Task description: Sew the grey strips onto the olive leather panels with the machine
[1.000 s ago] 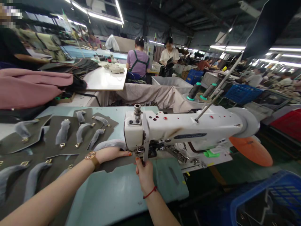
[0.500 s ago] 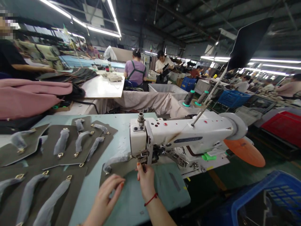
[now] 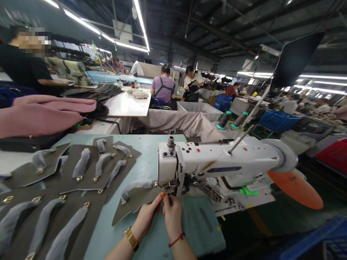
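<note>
A white sewing machine [image 3: 217, 155] stands on the pale green table, its needle head just beyond my fingers. My left hand [image 3: 148, 213], with a gold band at the wrist, is closed in a pinch below the needle area. Fingertip to fingertip with it, my right hand [image 3: 172, 209] is pinched too, a red cord round its wrist. Whatever lies between the fingertips is too small to make out. To the left of the head, partly under it, lies a dark grey-green panel [image 3: 132, 205] bearing a handle wrapped in white film [image 3: 138, 185] with gold metal rings.
Several similar panels [image 3: 71, 164] with wrapped handles spread over the left of the table [image 3: 108, 213]. Pink material [image 3: 46, 112] is heaped behind them. Thread cones [image 3: 224, 120] stand behind the machine. A blue crate [image 3: 311, 238] is at lower right. Co-workers sit and stand further back.
My left hand has moved right and up from over the table, its fingers closing to meet my right fingertips. The panel beside the needle head shows more fully. The view has shifted slightly.
</note>
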Available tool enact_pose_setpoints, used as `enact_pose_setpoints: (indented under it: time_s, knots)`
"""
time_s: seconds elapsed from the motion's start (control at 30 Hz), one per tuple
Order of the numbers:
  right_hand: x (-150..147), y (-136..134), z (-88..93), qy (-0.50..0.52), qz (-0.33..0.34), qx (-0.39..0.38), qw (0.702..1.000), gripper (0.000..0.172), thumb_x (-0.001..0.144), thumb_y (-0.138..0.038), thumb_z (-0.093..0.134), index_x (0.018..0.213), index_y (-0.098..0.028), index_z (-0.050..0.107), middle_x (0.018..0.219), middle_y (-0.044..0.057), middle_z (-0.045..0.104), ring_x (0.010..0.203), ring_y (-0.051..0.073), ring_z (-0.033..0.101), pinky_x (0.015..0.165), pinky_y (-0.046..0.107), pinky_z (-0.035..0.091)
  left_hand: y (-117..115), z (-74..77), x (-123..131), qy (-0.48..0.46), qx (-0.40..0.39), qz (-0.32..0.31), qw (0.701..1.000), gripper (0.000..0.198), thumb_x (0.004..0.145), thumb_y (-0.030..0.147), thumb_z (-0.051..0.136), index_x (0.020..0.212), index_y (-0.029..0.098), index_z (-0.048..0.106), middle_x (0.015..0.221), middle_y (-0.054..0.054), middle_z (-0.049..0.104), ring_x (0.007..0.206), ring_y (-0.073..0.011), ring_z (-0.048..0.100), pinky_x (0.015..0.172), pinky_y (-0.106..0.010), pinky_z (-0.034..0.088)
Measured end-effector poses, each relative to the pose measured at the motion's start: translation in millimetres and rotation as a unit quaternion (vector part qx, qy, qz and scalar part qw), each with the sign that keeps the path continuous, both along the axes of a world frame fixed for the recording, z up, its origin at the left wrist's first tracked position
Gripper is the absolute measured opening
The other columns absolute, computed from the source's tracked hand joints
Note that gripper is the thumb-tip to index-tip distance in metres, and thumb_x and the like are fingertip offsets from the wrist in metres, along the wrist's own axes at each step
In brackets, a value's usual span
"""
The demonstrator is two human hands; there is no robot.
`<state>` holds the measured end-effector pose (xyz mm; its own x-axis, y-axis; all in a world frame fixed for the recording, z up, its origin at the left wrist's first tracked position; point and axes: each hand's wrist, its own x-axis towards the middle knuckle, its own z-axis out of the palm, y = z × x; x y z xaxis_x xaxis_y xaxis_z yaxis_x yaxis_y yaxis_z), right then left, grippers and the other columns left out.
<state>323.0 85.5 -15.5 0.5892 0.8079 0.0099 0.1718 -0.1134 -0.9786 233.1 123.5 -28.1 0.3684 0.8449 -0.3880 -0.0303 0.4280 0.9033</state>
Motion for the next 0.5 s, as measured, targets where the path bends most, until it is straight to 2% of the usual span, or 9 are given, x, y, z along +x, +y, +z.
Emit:
enact_pose_setpoints:
  time_s: [0.2, 0.4, 0.5]
  knots:
    - [-0.3, 0.0, -2.3, 0.006, -0.006, -0.005, 1.0, 0.047, 0.087, -0.044, 0.05, 0.047, -0.021, 0.04, 0.04, -0.005, 0.039, 0.04, 0.011, 0.037, 0.047, 0.025, 0.028, -0.4, -3.4, -7.1, -0.006, 0.043, 0.003, 0.999, 0.05, 0.071, 0.061, 0.064, 0.058, 0.018, 0.042, 0.058, 0.005, 0.03, 0.057, -0.011, 0.025, 0.053, -0.025, 0.023]
    - [-1.0, 1.5, -3.5, 0.026, -0.003, -0.005, 1.0, 0.049, 0.087, -0.049, 0.049, 0.047, -0.021, 0.042, 0.039, -0.005, 0.038, 0.039, 0.011, 0.037, 0.046, 0.025, 0.028, 0.4, -0.7, -5.3, 0.068, 0.048, 0.002, 0.997, 0.056, 0.069, 0.067, 0.06, 0.051, 0.022, 0.031, 0.054, 0.006, 0.021, 0.055, -0.0104, 0.019, 0.052, -0.026, 0.016]
    - [2.6, -1.6, 0.0, 0.044, 0.01, -0.005, 0.999, 0.048, 0.086, -0.052, 0.049, 0.051, -0.019, 0.049, 0.04, -0.005, 0.038, 0.039, 0.011, 0.038, 0.046, 0.024, 0.028, 3.2, -0.4, -6.2, 0.085, 0.063, -0.015, 0.994, 0.058, 0.07, 0.069, 0.058, 0.051, 0.023, 0.028, 0.053, 0.006, 0.022, 0.055, -0.0103, 0.019, 0.053, -0.026, 0.015]
